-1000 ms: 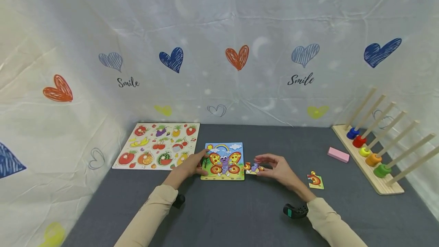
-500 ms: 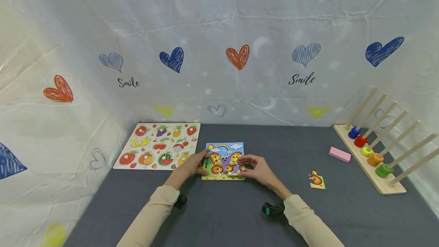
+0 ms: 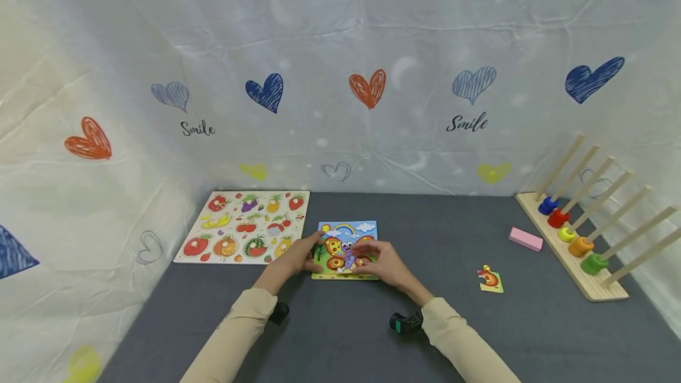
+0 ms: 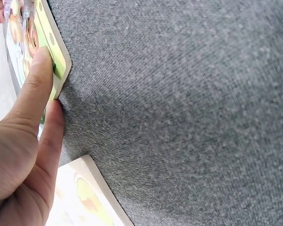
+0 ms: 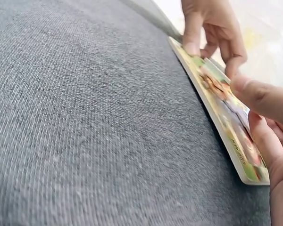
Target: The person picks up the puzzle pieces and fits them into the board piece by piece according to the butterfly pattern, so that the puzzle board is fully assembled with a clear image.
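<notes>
A square butterfly puzzle board (image 3: 366, 227) lies on the grey table between both hands. My left hand (image 3: 289, 259) holds its left edge, with the thumb on top and a finger against the side, as the left wrist view shows. Over the lower middle of the board, my right hand (image 3: 384, 261) pinches a jigsaw puzzle piece (image 3: 348, 265) with purple and orange print. The fingers partly cover this piece and the butterfly's right wing. Farther right lies a loose puzzle piece (image 3: 490, 280) with an orange swirl, apart from both hands.
Behind the left hand lies a white fruit puzzle board (image 3: 239, 247). On the right stand a pink block (image 3: 525, 239) and a wooden peg rack (image 3: 596, 288) with tall pegs and coloured rings. A printed curtain (image 3: 319, 28) closes off the back and sides.
My right hand has carried the puzzle piece leftward from beside the butterfly board to over its lower middle. The left hand has stayed on the board's left edge.
</notes>
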`<action>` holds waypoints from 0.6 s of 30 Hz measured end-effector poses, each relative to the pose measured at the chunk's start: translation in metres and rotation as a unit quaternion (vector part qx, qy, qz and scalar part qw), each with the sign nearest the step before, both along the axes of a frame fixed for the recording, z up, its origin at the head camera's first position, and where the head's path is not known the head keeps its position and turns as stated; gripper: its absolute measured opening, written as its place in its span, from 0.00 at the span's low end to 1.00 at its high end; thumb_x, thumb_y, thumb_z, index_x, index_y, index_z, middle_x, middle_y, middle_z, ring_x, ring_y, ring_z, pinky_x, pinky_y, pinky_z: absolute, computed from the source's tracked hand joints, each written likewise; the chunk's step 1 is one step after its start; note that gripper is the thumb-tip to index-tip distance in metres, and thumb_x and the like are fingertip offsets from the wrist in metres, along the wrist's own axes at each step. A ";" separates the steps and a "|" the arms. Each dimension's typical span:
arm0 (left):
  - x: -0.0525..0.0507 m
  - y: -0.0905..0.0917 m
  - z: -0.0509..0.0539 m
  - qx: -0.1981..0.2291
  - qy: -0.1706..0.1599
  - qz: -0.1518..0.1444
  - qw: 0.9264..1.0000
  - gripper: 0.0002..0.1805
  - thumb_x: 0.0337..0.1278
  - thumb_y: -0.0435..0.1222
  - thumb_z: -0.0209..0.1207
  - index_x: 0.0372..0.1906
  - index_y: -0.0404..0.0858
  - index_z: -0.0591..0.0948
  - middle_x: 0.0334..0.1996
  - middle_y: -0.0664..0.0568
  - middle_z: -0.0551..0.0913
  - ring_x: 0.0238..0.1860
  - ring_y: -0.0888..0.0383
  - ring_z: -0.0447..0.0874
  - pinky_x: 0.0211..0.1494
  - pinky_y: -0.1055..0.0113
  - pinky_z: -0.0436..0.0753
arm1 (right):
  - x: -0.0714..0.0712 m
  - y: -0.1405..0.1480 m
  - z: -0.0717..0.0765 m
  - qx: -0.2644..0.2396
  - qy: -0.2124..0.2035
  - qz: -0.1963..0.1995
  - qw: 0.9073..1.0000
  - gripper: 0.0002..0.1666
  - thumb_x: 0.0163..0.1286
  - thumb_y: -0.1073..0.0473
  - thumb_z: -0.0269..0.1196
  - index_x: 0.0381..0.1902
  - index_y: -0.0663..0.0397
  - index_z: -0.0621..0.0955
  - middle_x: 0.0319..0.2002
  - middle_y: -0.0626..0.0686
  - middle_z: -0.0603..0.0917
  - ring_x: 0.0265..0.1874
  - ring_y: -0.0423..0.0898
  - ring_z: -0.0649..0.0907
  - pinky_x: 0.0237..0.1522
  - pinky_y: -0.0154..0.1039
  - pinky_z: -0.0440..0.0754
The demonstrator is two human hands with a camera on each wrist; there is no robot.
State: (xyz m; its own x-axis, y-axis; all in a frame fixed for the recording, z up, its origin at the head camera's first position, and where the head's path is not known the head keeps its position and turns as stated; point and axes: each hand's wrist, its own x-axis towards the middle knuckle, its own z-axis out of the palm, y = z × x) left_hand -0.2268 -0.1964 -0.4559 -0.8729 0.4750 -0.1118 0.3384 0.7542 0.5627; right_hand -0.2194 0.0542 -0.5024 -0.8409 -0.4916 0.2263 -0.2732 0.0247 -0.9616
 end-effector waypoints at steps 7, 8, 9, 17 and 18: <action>-0.001 -0.001 -0.002 -0.001 0.007 -0.011 1.000 0.43 0.47 0.35 0.71 0.66 0.27 0.63 0.56 0.39 0.76 0.31 0.54 0.72 0.41 0.60 0.73 | 0.008 -0.010 0.013 0.037 0.043 -0.027 0.998 0.26 0.51 0.75 0.71 0.50 0.74 0.78 0.46 0.69 0.81 0.48 0.64 0.81 0.48 0.52 0.78; -0.001 -0.002 -0.002 -0.001 0.009 -0.013 1.000 0.43 0.47 0.35 0.71 0.66 0.27 0.63 0.55 0.39 0.76 0.31 0.54 0.72 0.41 0.60 0.73 | 0.010 -0.011 0.016 0.037 0.040 -0.028 0.998 0.26 0.51 0.77 0.70 0.50 0.75 0.78 0.46 0.70 0.81 0.48 0.65 0.80 0.48 0.54 0.77; -0.001 -0.002 -0.002 0.000 0.011 -0.014 1.000 0.43 0.47 0.35 0.71 0.66 0.27 0.63 0.55 0.39 0.76 0.32 0.54 0.73 0.41 0.60 0.73 | 0.012 -0.012 0.019 0.037 0.039 -0.028 0.998 0.26 0.51 0.78 0.70 0.50 0.76 0.78 0.46 0.72 0.81 0.48 0.66 0.80 0.48 0.54 0.77; -0.001 -0.003 -0.003 0.003 0.020 -0.020 1.000 0.43 0.46 0.35 0.71 0.66 0.26 0.63 0.55 0.38 0.76 0.33 0.52 0.73 0.42 0.59 0.74 | 0.012 -0.014 0.016 0.045 0.043 -0.040 0.997 0.26 0.50 0.78 0.70 0.49 0.76 0.78 0.46 0.70 0.81 0.49 0.64 0.81 0.49 0.50 0.77; -0.001 -0.003 -0.003 0.004 0.020 -0.020 1.000 0.43 0.46 0.34 0.71 0.66 0.26 0.63 0.55 0.38 0.76 0.33 0.52 0.73 0.42 0.59 0.74 | 0.010 -0.014 0.013 0.047 0.042 -0.042 0.997 0.26 0.50 0.78 0.70 0.49 0.74 0.79 0.46 0.69 0.81 0.49 0.62 0.81 0.49 0.49 0.78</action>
